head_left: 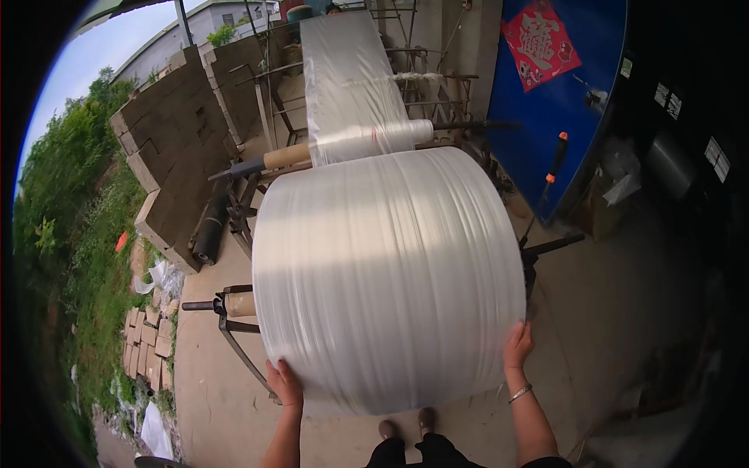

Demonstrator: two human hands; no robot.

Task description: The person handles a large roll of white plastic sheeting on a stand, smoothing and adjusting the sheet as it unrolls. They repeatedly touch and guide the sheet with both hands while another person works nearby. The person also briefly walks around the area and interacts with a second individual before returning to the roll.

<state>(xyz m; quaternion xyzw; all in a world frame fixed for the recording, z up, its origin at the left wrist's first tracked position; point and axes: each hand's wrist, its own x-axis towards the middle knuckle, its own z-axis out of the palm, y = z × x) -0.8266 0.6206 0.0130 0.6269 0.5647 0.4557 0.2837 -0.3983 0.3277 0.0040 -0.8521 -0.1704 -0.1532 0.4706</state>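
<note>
A very large roll of clear plastic film (390, 273) lies across a metal stand in front of me, its ends facing left and right. My left hand (285, 382) is at the roll's lower left edge, fingers curled against the film. At the lower right edge, my right hand (518, 348) grips the film's side with bent fingers; a bracelet (520, 394) is on that wrist. Some fingertips of both hands are hidden against the roll. Beyond it, a smaller film roll (370, 142) sits on a bar, with a film sheet (343, 62) stretching away from it.
The roll's shaft (201, 306) sticks out at the left of the metal stand (243, 351). A screwdriver (557, 156) with an orange-and-black handle stands upright at the right, before a blue door (562, 117). Block walls (168, 148) and stacked bricks (148, 347) are at the left.
</note>
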